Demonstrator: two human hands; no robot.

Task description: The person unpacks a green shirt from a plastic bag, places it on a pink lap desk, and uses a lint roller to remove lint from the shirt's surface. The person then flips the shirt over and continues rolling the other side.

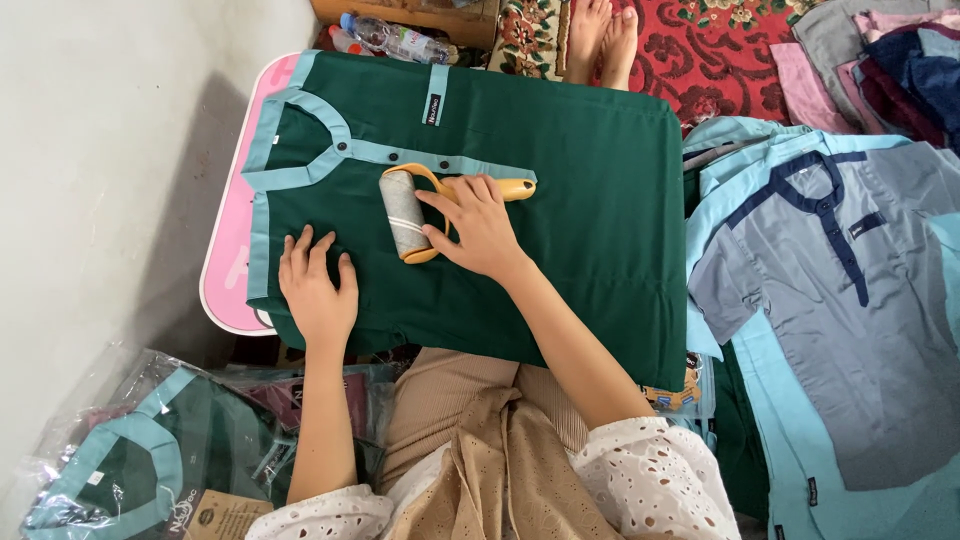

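**A:** The right hand (478, 228) was on the lint roller (405, 215), and those fingers were only half curled. The fingertips rested on the yellow frame right beside the grey-white roll, with the palm over the handle, which stuck out past the hand toward the far edge of the small pink table (228, 262).

**B:** Not a tight fist, then?

**A:** No, it was a loose, pressing hold. The index and middle fingers reached toward the roll, and the thumb was tucked near the lower end of the frame. The roller lay on the chest of the dark green shirt (560, 200), just below its light blue button placket.

**B:** And the left hand (318, 290)?

**A:** It was flat and wide open, fingers spread and pressed down on the green fabric near the table's near-left corner, close to the shirt's light blue side trim. It gripped nothing and only touched the cloth.

**B:** How did the shirt sit?

**A:** It was spread across the table, collar toward the left edge, and it overhung the near edge onto the person's lap.

**B:** What lay around it?

**A:** A grey shirt with navy trim (850, 290) lay to the right on a light blue stack. Bagged green shirts (130, 460) sat at the lower left. A plastic bottle (395, 38) lay beyond the far edge, and someone's bare feet (603, 35) rested on a red patterned rug (720, 50).
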